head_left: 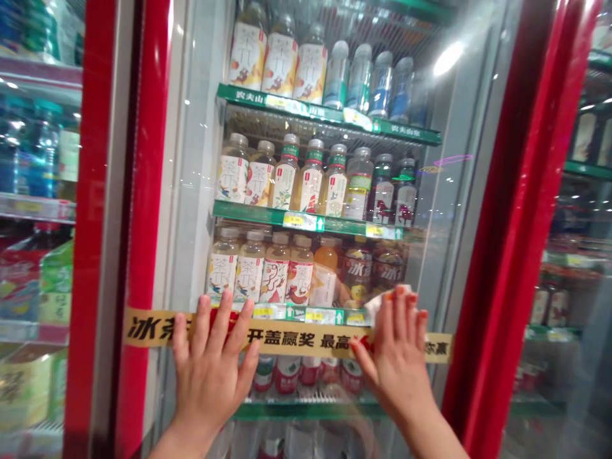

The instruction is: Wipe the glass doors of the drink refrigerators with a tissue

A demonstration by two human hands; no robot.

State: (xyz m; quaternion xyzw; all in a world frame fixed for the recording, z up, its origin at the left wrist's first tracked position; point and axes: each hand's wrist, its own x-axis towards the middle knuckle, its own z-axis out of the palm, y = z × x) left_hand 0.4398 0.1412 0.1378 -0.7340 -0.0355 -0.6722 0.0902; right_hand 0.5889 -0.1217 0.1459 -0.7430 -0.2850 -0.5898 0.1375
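A red-framed drinks fridge stands in front of me with its glass door (196,210) shut. My left hand (210,366) lies flat on the glass with fingers spread, over a yellow promotional strip (287,336) that runs across the door. My right hand (396,357) also presses against the glass at the strip's right part, fingers stretched upward, with a small white cloth or tissue (382,298) under the fingertips. Behind the glass, green shelves (329,115) carry rows of tea bottles (280,64) and water bottles (358,76).
The red door frame (507,255) rises at the right and another red post (90,255) at the left. Neighbouring fridges with more bottles (43,153) stand on both sides. Ceiling lights reflect in the glass (448,58).
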